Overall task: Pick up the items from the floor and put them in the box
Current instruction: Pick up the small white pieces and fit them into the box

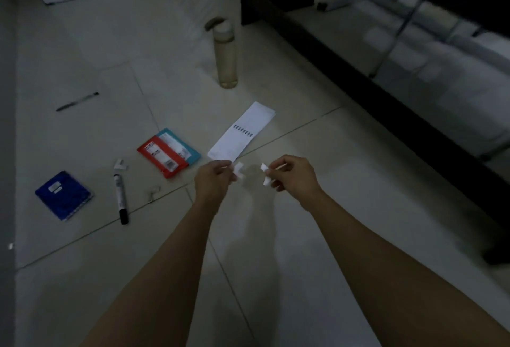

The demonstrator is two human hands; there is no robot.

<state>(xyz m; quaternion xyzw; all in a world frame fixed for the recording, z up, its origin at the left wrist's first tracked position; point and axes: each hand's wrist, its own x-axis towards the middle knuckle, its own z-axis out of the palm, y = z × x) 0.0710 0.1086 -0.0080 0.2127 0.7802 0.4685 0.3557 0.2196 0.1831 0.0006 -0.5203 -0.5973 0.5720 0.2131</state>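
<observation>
While left hand (pixel 214 178) & right hand (pixel 289 177) each pinch a small white paper scrap (pixel 239 170), both feather-light, crushable; fingertip grip suffices.

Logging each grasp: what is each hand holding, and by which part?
Left hand pinches a small white scrap by its edge; right hand pinches another white scrap likewise.

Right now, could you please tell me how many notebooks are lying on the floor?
2: a blue notebook at far left, closed, and a white spiral notebook lying open just beyond the hands. The red-and-teal packets between them aren't notebooks.
</observation>
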